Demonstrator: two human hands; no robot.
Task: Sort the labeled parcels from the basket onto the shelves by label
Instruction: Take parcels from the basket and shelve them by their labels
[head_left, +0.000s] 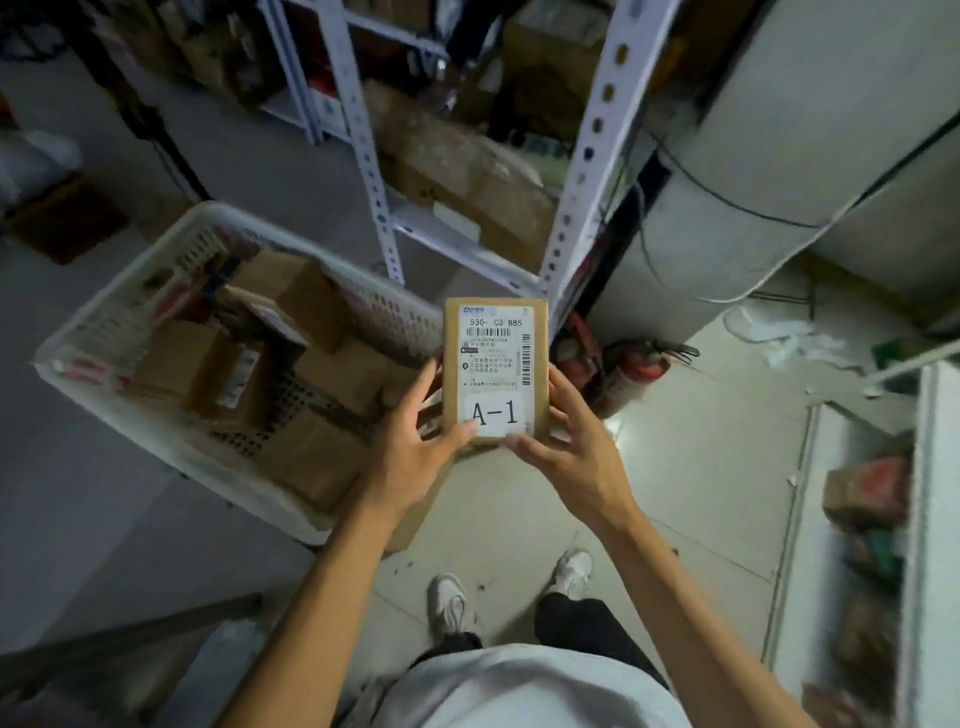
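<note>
A small brown cardboard parcel (496, 358) with a white shipping label and a tag reading "A-1" is held up in front of me, label facing the camera. My left hand (415, 441) grips its left edge and my right hand (571, 441) grips its right edge and lower corner. To the left stands a white plastic basket (104, 332) holding several more brown parcels (311, 374). A white metal shelf rack (587, 171) rises just behind the parcel, with cardboard boxes on its lower level.
Red fire extinguishers (628, 374) lie on the tiled floor at the rack's foot. Another white shelf unit (935, 519) with packages stands at the right. Cables run along the wall (779, 156). My feet in white shoes (452, 603) are below.
</note>
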